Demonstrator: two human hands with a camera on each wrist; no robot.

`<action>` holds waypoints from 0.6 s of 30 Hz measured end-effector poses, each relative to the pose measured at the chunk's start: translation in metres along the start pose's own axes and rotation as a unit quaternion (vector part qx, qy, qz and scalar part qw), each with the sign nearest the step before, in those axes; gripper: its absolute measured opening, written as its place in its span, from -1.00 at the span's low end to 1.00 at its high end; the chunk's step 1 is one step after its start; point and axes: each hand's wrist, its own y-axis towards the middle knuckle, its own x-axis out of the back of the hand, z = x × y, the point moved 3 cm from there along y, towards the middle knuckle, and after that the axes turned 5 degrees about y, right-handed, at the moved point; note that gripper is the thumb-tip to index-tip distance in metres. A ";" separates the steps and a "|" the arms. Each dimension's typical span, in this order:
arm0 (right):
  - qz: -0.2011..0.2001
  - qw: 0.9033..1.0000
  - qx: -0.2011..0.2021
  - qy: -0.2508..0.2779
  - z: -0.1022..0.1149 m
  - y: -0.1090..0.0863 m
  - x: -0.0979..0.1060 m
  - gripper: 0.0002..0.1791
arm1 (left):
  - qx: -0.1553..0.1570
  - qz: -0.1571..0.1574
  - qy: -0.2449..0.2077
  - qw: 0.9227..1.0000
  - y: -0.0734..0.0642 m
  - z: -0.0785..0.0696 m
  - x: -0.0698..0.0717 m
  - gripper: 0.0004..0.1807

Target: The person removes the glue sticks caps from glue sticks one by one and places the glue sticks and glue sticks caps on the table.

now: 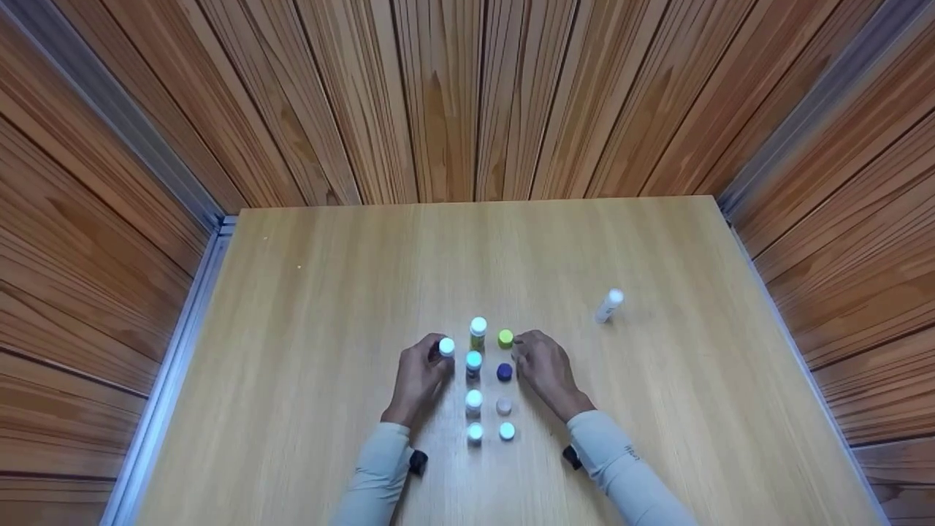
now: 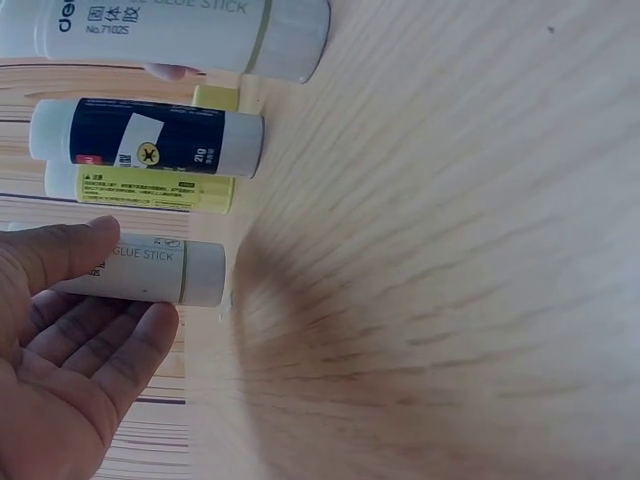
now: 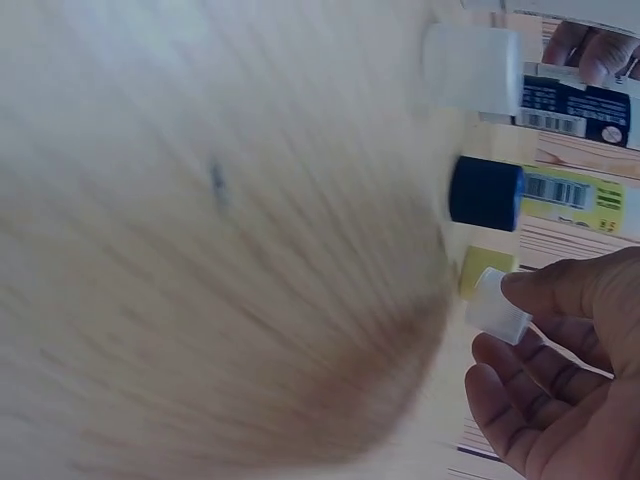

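Note:
My left hand (image 1: 422,374) grips a white glue stick (image 2: 150,272) upright between thumb and fingers, its base just above or on the tabletop; I cannot tell which. My right hand (image 1: 546,369) pinches a translucent white cap (image 3: 497,306) beside a yellow-green cap (image 1: 505,338). Between the hands runs a column of standing glue sticks, among them a yellow-labelled one (image 2: 140,188), a navy-labelled one (image 2: 190,138) and a large white one (image 2: 200,35). To their right, a column of caps includes a dark blue cap (image 1: 504,372), a translucent cap (image 1: 504,406) and a white cap (image 1: 507,431).
Off to the right, a lone white glue stick (image 1: 608,305) stands on the wooden table (image 1: 350,277). Wood-panelled walls (image 1: 445,102) enclose the table at the back and both sides, with a metal rail (image 1: 172,351) along its left edge.

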 end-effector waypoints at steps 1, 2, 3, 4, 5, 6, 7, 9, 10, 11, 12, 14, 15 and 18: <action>0.000 1.000 -0.001 0.000 -0.001 0.000 -0.001 -0.74 | 0.006 0.002 0.000 1.000 0.000 0.000 0.000 -0.68; 0.000 1.000 -0.003 0.000 -0.002 0.000 -0.002 -0.74 | 0.008 0.003 0.002 1.000 0.001 0.001 -0.001 -0.68; -0.001 1.000 -0.002 -0.001 -0.003 0.000 -0.003 -0.74 | 0.011 0.004 0.003 1.000 0.001 0.001 -0.001 -0.68; -0.003 1.000 0.001 -0.002 -0.003 0.000 -0.003 -0.74 | 0.013 0.004 0.003 1.000 0.001 0.001 -0.001 -0.67; -0.004 1.000 0.004 -0.003 -0.004 0.000 -0.003 -0.73 | 0.015 0.004 0.003 1.000 0.001 0.002 -0.001 -0.68; -0.006 1.000 0.007 -0.002 -0.004 -0.001 -0.003 -0.73 | 0.017 0.004 0.003 1.000 0.001 0.002 -0.001 -0.68; -0.007 1.000 0.010 -0.002 -0.004 -0.001 -0.003 -0.73 | 0.017 0.004 0.004 1.000 0.001 0.002 -0.001 -0.69; -0.006 1.000 0.016 -0.003 -0.005 0.000 -0.003 -0.73 | 0.019 0.002 0.003 1.000 0.002 0.002 -0.001 -0.70; -0.005 1.000 0.018 -0.003 -0.005 0.000 -0.004 -0.73 | 0.020 0.002 0.003 1.000 0.002 0.002 -0.001 -0.70; -0.002 1.000 0.017 -0.002 -0.005 0.000 -0.004 -0.73 | 0.020 0.003 0.003 1.000 0.002 0.002 -0.001 -0.71; 0.000 1.000 0.016 -0.001 -0.005 0.000 -0.004 -0.73 | 0.022 0.005 0.002 1.000 0.003 0.002 -0.001 -0.71; 0.004 1.000 0.011 -0.001 -0.005 0.001 -0.004 -0.74 | 0.028 0.010 -0.002 1.000 0.003 0.003 -0.002 -0.71; 0.007 1.000 0.009 0.000 -0.006 0.001 -0.004 -0.74 | 0.029 0.013 -0.002 0.999 0.004 0.003 -0.002 -0.71; 0.010 1.000 0.004 0.005 -0.005 0.001 -0.005 -0.73 | 0.034 0.015 -0.002 0.999 0.005 0.003 -0.002 -0.72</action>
